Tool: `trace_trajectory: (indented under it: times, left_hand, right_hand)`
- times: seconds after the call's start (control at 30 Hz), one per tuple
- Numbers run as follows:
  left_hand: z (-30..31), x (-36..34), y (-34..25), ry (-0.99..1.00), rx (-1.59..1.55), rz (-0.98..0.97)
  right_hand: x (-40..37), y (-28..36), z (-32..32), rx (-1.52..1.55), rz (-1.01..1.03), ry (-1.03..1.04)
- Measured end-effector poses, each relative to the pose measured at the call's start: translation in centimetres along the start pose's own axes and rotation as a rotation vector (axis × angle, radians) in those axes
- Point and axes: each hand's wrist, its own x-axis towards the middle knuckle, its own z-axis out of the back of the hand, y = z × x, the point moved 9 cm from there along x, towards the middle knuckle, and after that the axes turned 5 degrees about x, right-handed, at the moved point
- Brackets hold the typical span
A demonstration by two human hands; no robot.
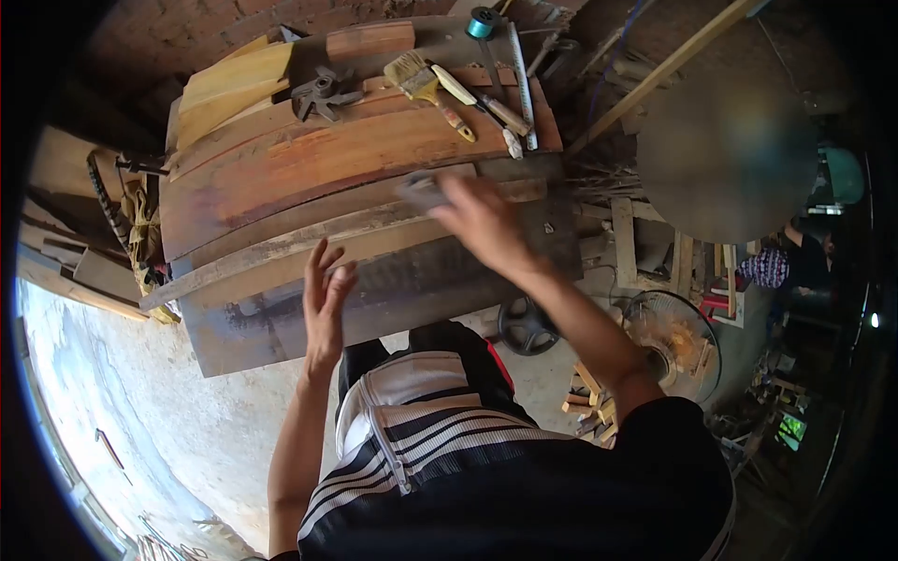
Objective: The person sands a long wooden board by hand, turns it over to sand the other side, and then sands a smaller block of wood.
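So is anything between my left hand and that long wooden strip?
Nothing visible. Your open left hand is at the near edge of the wooden strip, contact unclear; the paintbrush lies beyond it.

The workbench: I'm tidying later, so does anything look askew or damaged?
The narrow wooden strip overhangs the left edge of the workbench, and the reddish board shows dark, purplish patches toward its left end, unlike its orange middle.
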Motion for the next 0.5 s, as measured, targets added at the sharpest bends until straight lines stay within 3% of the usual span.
trace_trajectory:
  times: [0.03, 0.07, 0.1, 0.13, 0.23, 0.33, 0.4, 0.43, 0.5]
  left_hand:
    - [-3.0, -0.2, -0.5, 0.046, -0.223, 0.048]
    - [-4.8, -0.1, -0.6, 0.087, -0.441, 0.099]
    - [-5.2, 0.4, 0.3, 0.081, -0.618, 0.194]
    - [-5.2, 0.9, 1.3, 0.067, -0.795, 0.287]
    - [-2.1, 2.4, 0.5, -0.055, -0.706, 0.246]
    - [1.1, 4.1, 1.6, -0.170, -0.881, 0.196]
    - [1.3, 4.7, 1.4, 0.003, -0.944, 0.129]
    - [0.2, 3.9, 1.1, -0.020, -0.948, 0.164]
    - [-3.0, 2.9, 2.6, -0.050, -0.887, 0.206]
  right_hand:
    - [0.1, 3.0, -2.2, 0.127, 0.099, 0.003]
    - [-0.1, 6.5, -4.9, 0.130, 0.179, 0.120]
    - [-0.7, 8.9, -7.6, 0.094, 0.261, 0.099]
    - [-1.3, 9.3, -10.5, 0.031, 0.205, 0.187]
    - [-1.4, 10.3, -8.8, 0.113, 0.261, 0.148]
    - [-3.0, 6.6, -6.4, 0.441, 0.065, 0.071]
    - [-3.6, 4.6, -7.0, 0.648, -0.184, 0.050]
    - [-4.0, 4.4, -8.0, 0.786, -0.349, 0.060]
    - [-3.5, 6.2, -8.4, 0.959, -0.273, -0.029]
